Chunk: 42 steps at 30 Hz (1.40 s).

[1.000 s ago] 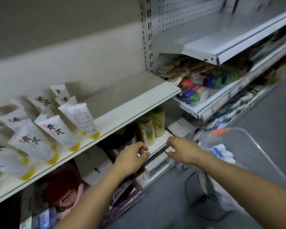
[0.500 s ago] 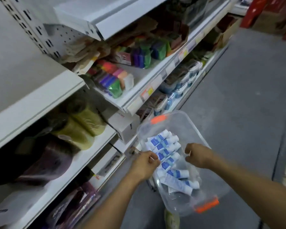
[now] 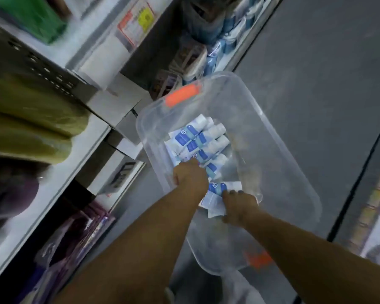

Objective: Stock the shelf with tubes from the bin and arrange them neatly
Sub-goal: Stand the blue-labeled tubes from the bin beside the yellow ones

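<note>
Bin [image 3: 279, 150] holds tubes [image 3: 198, 141], seemingly gripped by left hand [image 3: 190, 175] and right hand [image 3: 239, 207].

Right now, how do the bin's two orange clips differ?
The far clip is bright and crisp; the near clip looks dim and smeared. The far clip sits beside the white box; the near clip beside the right forearm. Both are orange, at opposite ends of the clear bin.

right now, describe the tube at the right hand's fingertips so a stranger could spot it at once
Find the clear bin with orange latches beside the shelving. Most tubes lie packed in a row along its left wall. The lone tube lies nearer, between the left hand and right hand, set apart from that row, blue label up.
</note>
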Available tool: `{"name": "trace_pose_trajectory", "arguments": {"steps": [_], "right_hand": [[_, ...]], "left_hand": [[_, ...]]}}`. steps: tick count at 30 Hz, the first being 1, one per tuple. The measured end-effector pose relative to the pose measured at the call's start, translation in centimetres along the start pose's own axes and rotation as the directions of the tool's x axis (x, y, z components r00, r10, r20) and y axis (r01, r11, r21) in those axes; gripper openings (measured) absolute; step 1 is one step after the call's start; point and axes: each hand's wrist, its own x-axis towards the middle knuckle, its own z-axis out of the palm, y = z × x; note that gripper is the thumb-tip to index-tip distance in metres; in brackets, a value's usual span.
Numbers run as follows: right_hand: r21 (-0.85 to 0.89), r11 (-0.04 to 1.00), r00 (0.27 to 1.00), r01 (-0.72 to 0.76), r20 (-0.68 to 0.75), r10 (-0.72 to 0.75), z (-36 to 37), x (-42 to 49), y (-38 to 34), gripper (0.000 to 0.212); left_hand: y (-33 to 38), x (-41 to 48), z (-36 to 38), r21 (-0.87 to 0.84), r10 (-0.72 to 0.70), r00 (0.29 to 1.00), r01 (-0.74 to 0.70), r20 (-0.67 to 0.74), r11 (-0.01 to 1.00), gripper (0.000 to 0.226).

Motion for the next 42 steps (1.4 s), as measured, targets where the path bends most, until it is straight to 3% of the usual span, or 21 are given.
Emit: {"name": "trace_pose_trajectory", "arguments": {"steps": [2, 4, 7, 11, 15, 20, 22, 25, 28, 31, 34, 36, 39, 42], "right_hand": [[-0.076, 0.997, 1.0, 0.007, -0.016, -0.008, 1.1, 0.8, -0.5, 0.08], [-0.119, 0.993, 1.0, 0.011, -0.024, -0.014, 1.4, 1.4, -1.0, 0.067], [-0.142, 0.99, 0.999, 0.018, -0.04, -0.024, 1.1, 1.6, -1.2, 0.043], [-0.137, 0.99, 0.999, 0.031, -0.032, -0.036, -0.4, -0.5, -0.4, 0.048], [0.112, 0.993, 0.998, -0.048, 0.055, 0.042, -2.8, -2.7, 1.0, 0.053], [0.429, 0.888, 0.983, -0.165, 0.144, 0.113, -5.0, -4.0, 1.9, 0.061], [0.501, 0.847, 0.982, -0.178, 0.147, 0.119, -5.2, -3.7, 2.0, 0.063], [0.678, 0.703, 0.974, -0.217, 0.199, 0.108, -4.9, -2.7, 2.5, 0.062], [0.861, 0.424, 0.958, -0.282, 0.275, 0.078, -4.7, -3.0, 2.6, 0.041], [0.924, 0.136, 0.933, -0.358, 0.359, 0.016, -5.6, -4.7, 2.3, 0.02], [0.94, 0.067, 0.942, -0.334, 0.335, -0.008, -8.0, -6.6, 1.9, 0.018], [0.956, 0.09, 0.96, -0.278, 0.28, -0.012, -10.2, -7.8, 1.5, 0.021], [0.979, 0.123, 0.985, -0.164, 0.169, -0.027, -13.7, -9.7, 0.9, 0.022], [0.985, 0.156, 0.994, -0.072, 0.084, -0.074, -16.8, -11.5, 0.5, 0.027]], "left_hand": [[0.6, 0.5, 0.8, 0.241, 0.036, 0.997, -0.052, 0.071, 0.969, 0.041], [1.3, 0.5, 1.2, 0.391, 0.045, 0.994, -0.082, 0.102, 0.917, 0.045], [1.6, 0.8, 0.8, 0.442, 0.045, 0.996, -0.073, 0.074, 0.894, 0.045], [0.6, 0.4, -0.1, 0.458, 0.096, 0.995, -0.086, 0.002, 0.885, 0.042], [-0.3, 0.3, -1.6, 0.366, 0.146, 0.987, -0.158, 0.06, 0.917, 0.035], [-2.1, -0.8, -2.2, 0.515, 0.282, 0.956, -0.281, 0.078, 0.81, 0.039], [-1.4, -1.4, -2.4, 0.547, 0.228, 0.972, -0.224, 0.063, 0.807, 0.039], [-1.0, -0.8, -2.5, 0.514, 0.191, 0.979, -0.129, -0.069, 0.848, 0.032], [-1.7, -1.2, -3.0, 0.412, 0.133, 0.978, -0.055, -0.163, 0.91, 0.033], [-1.8, -3.2, -4.7, 0.359, 0.053, 0.987, 0.005, -0.153, 0.933, 0.051], [-1.6, -6.2, -6.3, 0.447, 0.021, 0.995, 0.027, -0.102, 0.894, 0.07], [-1.6, -8.6, -7.5, 0.497, 0.05, 0.996, -0.007, -0.073, 0.868, 0.063], [-3.4, -12.1, -9.6, 0.326, 0.014, 0.996, 0.015, -0.084, 0.945, 0.043], [-7.4, -15.4, -12.1, -0.154, -0.059, 0.998, 0.056, -0.016, 0.987, 0.037]]}}
